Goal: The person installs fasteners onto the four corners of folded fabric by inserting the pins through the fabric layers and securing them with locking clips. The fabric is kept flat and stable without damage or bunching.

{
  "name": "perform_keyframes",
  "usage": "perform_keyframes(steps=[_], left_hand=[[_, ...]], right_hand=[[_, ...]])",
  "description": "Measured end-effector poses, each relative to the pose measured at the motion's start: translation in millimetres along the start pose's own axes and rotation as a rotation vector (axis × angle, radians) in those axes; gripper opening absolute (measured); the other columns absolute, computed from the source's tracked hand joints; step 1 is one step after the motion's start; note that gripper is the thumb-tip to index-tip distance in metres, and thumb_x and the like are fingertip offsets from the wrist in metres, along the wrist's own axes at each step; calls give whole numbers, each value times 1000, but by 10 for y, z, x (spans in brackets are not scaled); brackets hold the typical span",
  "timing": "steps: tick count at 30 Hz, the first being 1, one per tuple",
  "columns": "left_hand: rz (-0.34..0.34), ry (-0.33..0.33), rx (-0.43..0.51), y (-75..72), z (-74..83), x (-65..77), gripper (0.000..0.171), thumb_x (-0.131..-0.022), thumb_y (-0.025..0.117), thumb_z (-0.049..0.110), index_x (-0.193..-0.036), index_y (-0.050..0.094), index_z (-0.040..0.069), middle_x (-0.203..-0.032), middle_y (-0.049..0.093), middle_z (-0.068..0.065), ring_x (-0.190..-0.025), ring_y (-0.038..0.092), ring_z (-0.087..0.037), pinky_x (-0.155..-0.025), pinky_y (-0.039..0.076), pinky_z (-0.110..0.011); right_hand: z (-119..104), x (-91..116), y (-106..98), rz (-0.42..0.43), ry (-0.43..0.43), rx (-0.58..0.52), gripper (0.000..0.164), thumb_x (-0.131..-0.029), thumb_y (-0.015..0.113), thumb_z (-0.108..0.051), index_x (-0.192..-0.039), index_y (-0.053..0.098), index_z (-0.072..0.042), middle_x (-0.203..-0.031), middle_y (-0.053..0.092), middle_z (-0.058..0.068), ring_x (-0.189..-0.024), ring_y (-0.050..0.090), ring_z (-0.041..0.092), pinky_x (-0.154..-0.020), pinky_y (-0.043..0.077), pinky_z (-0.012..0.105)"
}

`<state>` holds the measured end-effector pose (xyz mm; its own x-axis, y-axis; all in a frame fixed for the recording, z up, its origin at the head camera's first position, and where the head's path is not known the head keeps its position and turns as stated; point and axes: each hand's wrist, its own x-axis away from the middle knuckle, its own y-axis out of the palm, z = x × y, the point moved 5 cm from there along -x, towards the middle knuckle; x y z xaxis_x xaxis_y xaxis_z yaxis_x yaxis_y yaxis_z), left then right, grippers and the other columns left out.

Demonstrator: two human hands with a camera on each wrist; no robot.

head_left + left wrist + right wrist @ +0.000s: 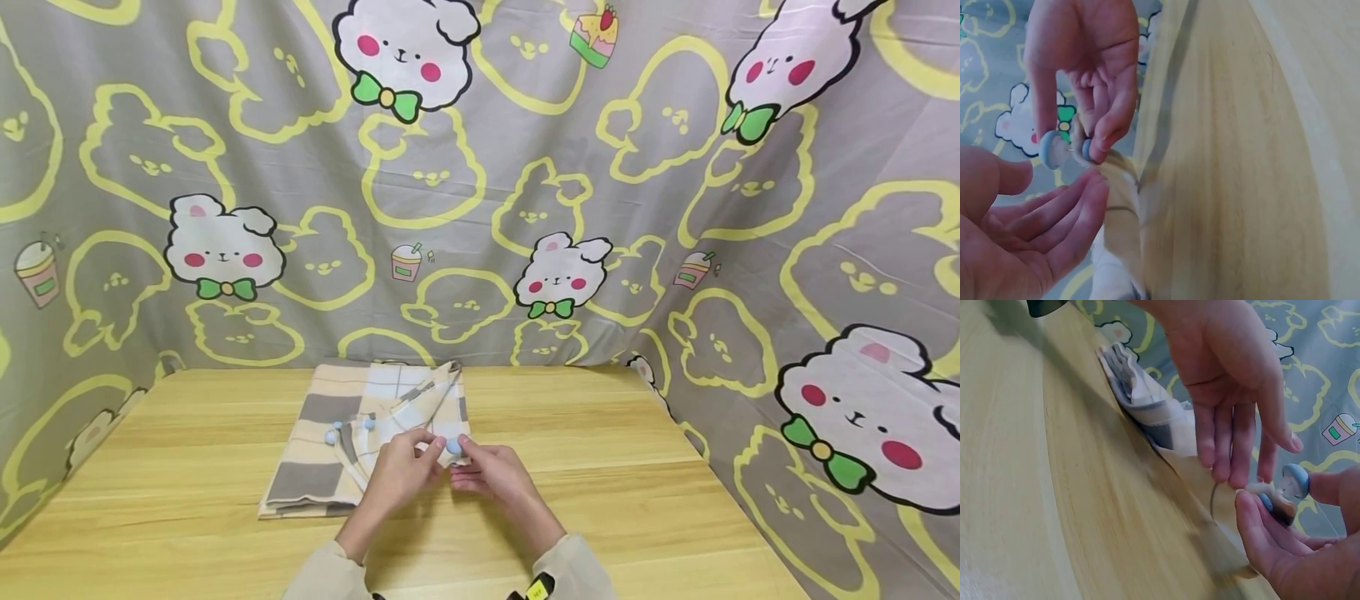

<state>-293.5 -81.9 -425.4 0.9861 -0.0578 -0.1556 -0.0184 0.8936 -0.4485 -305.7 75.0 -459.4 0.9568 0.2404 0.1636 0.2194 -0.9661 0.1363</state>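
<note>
A folded checked cloth point(318, 429) in beige, grey and white lies on the table, one corner drawn toward the hands. At that corner my right hand point(498, 479) pinches a mushroom-shaped quilt pin point(453, 446). In the left wrist view its thumb presses the pale blue cap point(1051, 150), while a finger backs a small blue base point(1087, 150) across the cloth edge; a thin needle shows between. My left hand point(405, 471) is beside it, with fingers extended and fingertips at the cloth below the pin in the right wrist view; its thumb stands apart from the pin.
Several more light blue pins, one a round blue knob point(368, 423), sit on the cloth to the left. The wooden table point(600, 483) reaches back to a grey curtain point(465, 250) printed with cartoon rabbits, which also hangs at both sides.
</note>
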Motion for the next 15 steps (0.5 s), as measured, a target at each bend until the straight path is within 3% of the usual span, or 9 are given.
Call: perform_keyframes(steps=[6,11,15], left_hand=[[-43,-17,-7,39,-43,3,34,-105,57,30,-101,75,1,-72,74,-6,-65,71,-20,-58,55,-31],[-6,8,-44,30,-35,-5,30,-102,60,27,-100,77,2,-76,74,-5,-72,72,-18,-64,54,-30],[-2,5,-13,32,-32,-17,25,-101,63,21,-100,76,0,-78,75,-7,-72,74,-19,-63,56,-29]], right_hand=[[-6,4,37,-48,5,-38,53,-103,59,-32,-122,58,17,-90,75,16,-77,75,18,-81,61,35],[-11,16,59,-83,5,-40,54,-104,57,-32,-126,57,17,-95,75,19,-80,74,19,-83,60,35],[-11,24,61,-96,5,-28,55,-104,57,-33,-128,56,16,-97,74,19,-82,74,19,-85,60,36]])
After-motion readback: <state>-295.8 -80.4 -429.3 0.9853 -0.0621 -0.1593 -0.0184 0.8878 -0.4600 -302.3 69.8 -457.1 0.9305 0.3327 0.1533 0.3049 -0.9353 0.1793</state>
